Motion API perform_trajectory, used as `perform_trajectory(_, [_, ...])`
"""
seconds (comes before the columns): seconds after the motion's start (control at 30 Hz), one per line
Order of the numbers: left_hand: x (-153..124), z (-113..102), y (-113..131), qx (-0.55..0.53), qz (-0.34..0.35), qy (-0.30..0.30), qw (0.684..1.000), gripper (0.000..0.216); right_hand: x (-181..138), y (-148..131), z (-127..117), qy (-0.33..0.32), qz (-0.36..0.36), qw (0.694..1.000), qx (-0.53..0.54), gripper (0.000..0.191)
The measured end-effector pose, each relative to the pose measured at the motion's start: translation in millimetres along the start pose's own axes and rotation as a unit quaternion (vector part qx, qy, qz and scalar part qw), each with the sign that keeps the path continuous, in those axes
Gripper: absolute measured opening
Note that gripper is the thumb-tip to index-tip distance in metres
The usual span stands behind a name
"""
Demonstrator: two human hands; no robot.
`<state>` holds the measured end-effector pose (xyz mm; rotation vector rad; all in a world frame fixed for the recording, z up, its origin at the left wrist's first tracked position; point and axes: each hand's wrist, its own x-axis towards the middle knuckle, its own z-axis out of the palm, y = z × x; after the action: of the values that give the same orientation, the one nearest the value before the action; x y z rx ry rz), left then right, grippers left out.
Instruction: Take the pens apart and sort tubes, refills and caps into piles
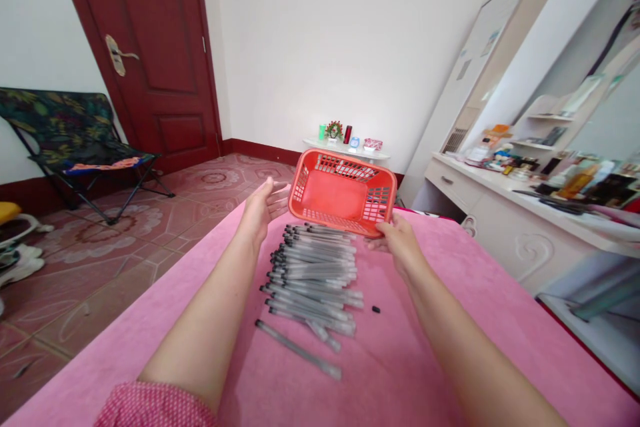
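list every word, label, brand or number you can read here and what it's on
None can be read.
Pens: too blurred to make out any print.
Red basket: no lettering shows.
Bottles on the dresser: any labels too small.
Blue item on the wall shelf: too small.
Stickers on the tall white panel: too small.

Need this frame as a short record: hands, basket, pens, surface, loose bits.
left hand: grip open, beside basket's left end; contact unclear
right hand: grip closed on basket's near right corner, thumb over rim
red basket: tilted, opening toward camera, beyond the pens
pen pile: many translucent pens, black ends left
lone pen: apart, nearer camera
small black piece: right of pile
surface: pink cloth
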<state>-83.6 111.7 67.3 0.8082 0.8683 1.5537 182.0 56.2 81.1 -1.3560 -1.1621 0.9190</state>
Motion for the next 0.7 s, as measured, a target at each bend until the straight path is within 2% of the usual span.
perform_trajectory(0.07, [7, -17, -12, -0.007, -0.018, 0.02, 1.0, 0.038, -2, 1, -22, 0.006, 0.018, 1.0, -0.015, 0.034])
perform_trajectory(0.2, [21, -49, -40, -0.018, -0.059, 0.103, 0.993, 0.026, -22, 9, -95, 0.046, 0.086, 0.993, -0.065, 0.022])
perform_trajectory(0.27, [24, -56, -51, -0.04, -0.072, 0.117, 0.99, 0.024, -43, 14, -133, 0.088, 0.106, 0.989, -0.061, 0.022])
perform_trajectory(0.37, [22, -55, -61, -0.041, -0.039, 0.141, 0.988, 0.018, -84, 19, -172, 0.157, 0.102, 0.98, -0.07, 0.035])
perform_trajectory(0.43, [19, -51, -64, -0.021, -0.002, 0.156, 0.987, 0.014, -113, 21, -184, 0.192, 0.08, 0.975, -0.077, 0.05])
perform_trajectory(0.53, [16, -50, -70, 0.008, 0.029, 0.15, 0.988, 0.01, -150, 27, -188, 0.204, 0.048, 0.975, -0.08, 0.071])
perform_trajectory(0.7, [19, -57, -80, 0.024, 0.074, 0.142, 0.987, 0.01, -188, 47, -184, 0.182, 0.04, 0.975, -0.125, 0.079])
